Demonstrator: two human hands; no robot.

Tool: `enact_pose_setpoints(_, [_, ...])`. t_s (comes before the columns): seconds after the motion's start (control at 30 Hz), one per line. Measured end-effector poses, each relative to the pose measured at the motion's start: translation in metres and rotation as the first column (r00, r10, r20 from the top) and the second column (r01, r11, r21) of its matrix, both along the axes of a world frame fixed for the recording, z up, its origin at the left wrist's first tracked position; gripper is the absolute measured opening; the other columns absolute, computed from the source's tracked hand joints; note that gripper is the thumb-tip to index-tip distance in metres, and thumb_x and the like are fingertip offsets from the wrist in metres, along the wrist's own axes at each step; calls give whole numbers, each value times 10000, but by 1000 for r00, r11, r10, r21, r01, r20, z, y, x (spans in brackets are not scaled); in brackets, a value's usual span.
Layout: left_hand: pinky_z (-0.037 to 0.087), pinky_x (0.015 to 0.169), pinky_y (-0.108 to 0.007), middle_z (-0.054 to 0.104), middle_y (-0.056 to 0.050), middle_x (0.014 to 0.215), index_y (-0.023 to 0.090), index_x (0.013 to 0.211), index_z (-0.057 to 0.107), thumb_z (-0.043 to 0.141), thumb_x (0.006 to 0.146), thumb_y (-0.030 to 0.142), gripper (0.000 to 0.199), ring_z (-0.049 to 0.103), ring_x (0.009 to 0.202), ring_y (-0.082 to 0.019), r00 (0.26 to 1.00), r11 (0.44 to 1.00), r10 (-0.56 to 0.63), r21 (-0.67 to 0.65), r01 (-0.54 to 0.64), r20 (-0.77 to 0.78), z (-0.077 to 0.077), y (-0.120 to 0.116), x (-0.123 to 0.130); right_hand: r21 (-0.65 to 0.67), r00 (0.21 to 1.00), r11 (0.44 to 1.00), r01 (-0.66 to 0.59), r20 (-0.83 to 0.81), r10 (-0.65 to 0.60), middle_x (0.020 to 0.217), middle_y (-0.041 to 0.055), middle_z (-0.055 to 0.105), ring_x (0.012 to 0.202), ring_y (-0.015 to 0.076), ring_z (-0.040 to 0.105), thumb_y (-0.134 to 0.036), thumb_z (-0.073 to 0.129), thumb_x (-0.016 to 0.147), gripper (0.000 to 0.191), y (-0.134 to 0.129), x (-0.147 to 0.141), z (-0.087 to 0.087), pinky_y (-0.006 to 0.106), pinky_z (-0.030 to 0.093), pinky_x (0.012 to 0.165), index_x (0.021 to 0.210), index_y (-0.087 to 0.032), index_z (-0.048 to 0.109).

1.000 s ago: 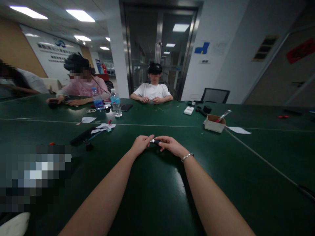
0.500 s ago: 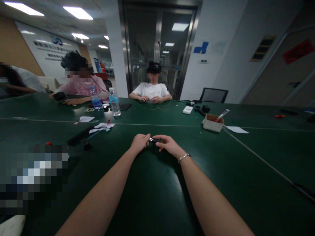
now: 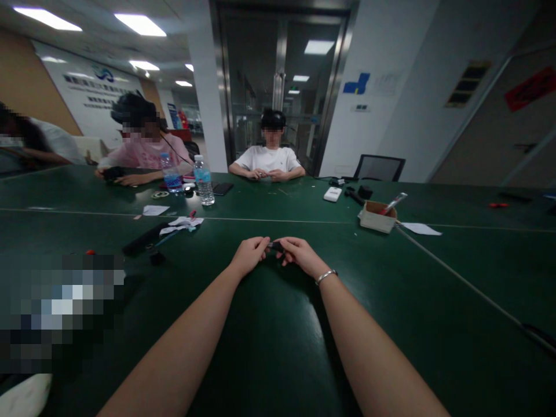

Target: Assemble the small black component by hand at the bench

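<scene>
A small dark object with a silvery part [image 3: 275, 246] is held between my two hands, just above the green table [image 3: 269, 336]. It is too small and too covered by fingers for me to tell its kind. My left hand [image 3: 252, 253] pinches its silvery left end between thumb and fingers. From the other side, my right hand [image 3: 303, 255] grips the black end, thumb and fingertips closed on it. A silver bangle [image 3: 326, 277] circles my right wrist.
Water bottles [image 3: 204, 180], crumpled paper [image 3: 182, 223] and a long black item [image 3: 145, 238] lie to the left. At the right stand a small open box [image 3: 377, 218] and a white device [image 3: 332, 194]. Several people sit across the table; a cable [image 3: 460, 278] runs at right.
My right fingers have closed further round the dark end, and less of the silvery part shows. The left hand keeps its pinch. The view has shifted very slightly.
</scene>
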State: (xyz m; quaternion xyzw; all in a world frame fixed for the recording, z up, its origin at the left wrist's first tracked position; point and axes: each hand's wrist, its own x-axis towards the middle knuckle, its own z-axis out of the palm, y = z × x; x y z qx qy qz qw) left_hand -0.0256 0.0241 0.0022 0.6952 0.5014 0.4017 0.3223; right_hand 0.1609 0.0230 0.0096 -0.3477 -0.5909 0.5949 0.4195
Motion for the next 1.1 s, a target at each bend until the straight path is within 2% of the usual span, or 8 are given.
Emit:
enact_pose_setpoints(0.27, [460,675,-255,652,-18,731,191,862,657,541,821,401,243,609,690,-146,994,993,-73,104,64,79,1,-1,1,-35,998,998,46,-40,-47,608,6,633,403,42,410,-439,642,793,331,0,0,0,224,518,493,918,-132,646])
enact_pose_setpoints(0.5, [478,766,-272,672,-42,889,197,1003,638,596,790,287,235,629,822,-158,980,980,-111,182,80,167,0,0,3,-96,994,993,63,-87,-71,628,17,643,392,45,416,-414,595,840,291,2,1,0,242,545,499,912,-133,615])
enact_pose_setpoints(0.7, [478,745,-271,679,-29,833,204,982,639,559,813,262,195,637,779,-154,987,977,-113,194,90,112,4,-4,2,-117,991,992,40,-122,-54,631,25,639,413,57,463,-385,576,863,273,2,3,-1,238,545,511,946,-129,623])
enact_pose_setpoints(1.1, [469,626,-262,660,-13,700,183,859,642,575,803,413,245,620,630,-144,996,995,-52,88,46,73,4,-5,0,-73,995,997,-2,-98,-5,659,14,636,476,56,508,-333,610,848,269,5,5,-6,222,541,555,1021,-131,647])
